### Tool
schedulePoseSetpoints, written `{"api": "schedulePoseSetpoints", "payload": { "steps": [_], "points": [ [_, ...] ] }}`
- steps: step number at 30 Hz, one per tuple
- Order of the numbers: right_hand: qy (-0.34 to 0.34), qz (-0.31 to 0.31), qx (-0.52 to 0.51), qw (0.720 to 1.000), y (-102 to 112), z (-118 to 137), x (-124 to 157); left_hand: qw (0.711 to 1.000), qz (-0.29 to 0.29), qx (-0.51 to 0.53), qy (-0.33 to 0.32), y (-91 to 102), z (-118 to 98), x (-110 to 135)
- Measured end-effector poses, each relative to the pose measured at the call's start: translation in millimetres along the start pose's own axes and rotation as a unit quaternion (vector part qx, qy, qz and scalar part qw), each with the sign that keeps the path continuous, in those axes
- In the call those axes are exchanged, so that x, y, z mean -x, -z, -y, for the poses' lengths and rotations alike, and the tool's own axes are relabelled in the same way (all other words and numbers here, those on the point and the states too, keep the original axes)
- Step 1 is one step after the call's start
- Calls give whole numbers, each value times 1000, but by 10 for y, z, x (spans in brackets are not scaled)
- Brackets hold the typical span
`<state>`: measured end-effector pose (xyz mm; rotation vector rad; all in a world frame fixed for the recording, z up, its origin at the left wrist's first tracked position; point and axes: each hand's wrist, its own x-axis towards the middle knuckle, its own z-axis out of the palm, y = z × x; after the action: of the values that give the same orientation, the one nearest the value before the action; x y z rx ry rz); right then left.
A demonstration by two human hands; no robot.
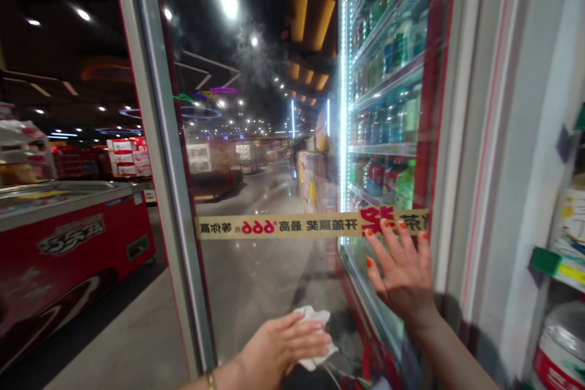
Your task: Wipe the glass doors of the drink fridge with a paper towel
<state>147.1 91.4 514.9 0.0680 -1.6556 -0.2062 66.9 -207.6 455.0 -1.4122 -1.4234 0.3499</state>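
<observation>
An open glass fridge door (256,152) swings out in front of me, with a yellow printed strip (292,225) across it. My left hand (283,344) presses a crumpled white cloth (315,335) flat against the lower glass, fingers stretched over it. My right hand (404,271) lies open and flat on the glass near the door's hinged edge, fingers spread upward beside the strip. Through the glass I see another drinks cooler (384,103) with lit shelves of bottles.
The door's metal frame (159,152) runs diagonally on the left. A red chest freezer (68,237) stands far left. The fridge's white inner wall (507,152) and shelves with products (562,268) are on the right. A shop aisle stretches ahead.
</observation>
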Motion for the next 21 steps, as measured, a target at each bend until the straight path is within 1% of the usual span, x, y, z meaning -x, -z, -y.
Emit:
{"api": "schedulePoseSetpoints", "payload": {
  "steps": [1, 2, 3, 4, 5, 6, 7, 8, 9, 10, 11, 12, 13, 14, 15, 16, 17, 18, 19, 20, 21],
  "points": [
    [1, -1, 1, 1000, 0, 7, -7, 1000, 4, -6, 15, 50, 108, 74],
    [3, -1, 2, 1000, 0, 13, -13, 999, 13, -11, 50, 132, 328, 78],
    [4, 0, 4, 1000, 2, 18, -17, 995, 12, -18, 94, 234, 630, 7],
    [5, 1, 6, 1000, 3, 21, -20, 984, -18, -27, 176, 339, 968, -127],
    [5, -1, 9, 1000, 6, 22, -20, 964, -43, -21, 262, 430, 1290, -302],
    [5, -1, 12, 1000, 8, 19, -20, 938, -60, -5, 340, 492, 1545, -495],
    [6, -1, 14, 1000, 9, 15, -19, 917, -77, 8, 392, 516, 1692, -678],
    [9, -1, 14, 1000, 9, 9, -18, 902, -88, 8, 423, 500, 1705, -829],
    [14, -2, 13, 1000, 8, 2, -18, 903, -90, 4, 421, 447, 1581, -931],
    [18, -3, 11, 1000, 6, -4, -18, 922, -78, -1, 378, 366, 1340, -970],
    [21, -4, 9, 1000, 3, -8, -20, 954, -53, 1, 296, 267, 1022, -944],
    [23, -5, 10, 1000, 0, -11, -22, 980, -23, 11, 196, 164, 681, -858],
    [24, -6, 11, 1000, -3, -10, -24, 994, -10, 19, 104, 72, 373, -728],
    [26, -5, 14, 1000, -6, -7, -26, 999, 4, 22, 44, 4, 149, -577],
    [26, -2, 16, 1000, -10, -1, -27, 1000, 10, 21, 20, -31, 45, -433],
    [23, 1, 16, 1000, -14, 6, -28, 1000, 11, 15, 22, -31, 76, -322],
    [19, 4, 15, 1000, -18, 14, -26, 998, 7, 5, 55, 5, 234, -265],
    [16, 6, 14, 1000, -24, 21, -22, 994, -4, -6, 112, 69, 490, -270],
    [14, 6, 14, 1000, -31, 26, -17, 983, -20, -15, 183, 150, 802, -334],
    [14, 4, 17, 1000, -38, 28, -10, 963, -41, -23, 265, 235, 1117, -442],
    [16, 1, 21, 1000, -45, 26, -2, 936, -66, -24, 345, 310, 1387, -574]
  ]
}}
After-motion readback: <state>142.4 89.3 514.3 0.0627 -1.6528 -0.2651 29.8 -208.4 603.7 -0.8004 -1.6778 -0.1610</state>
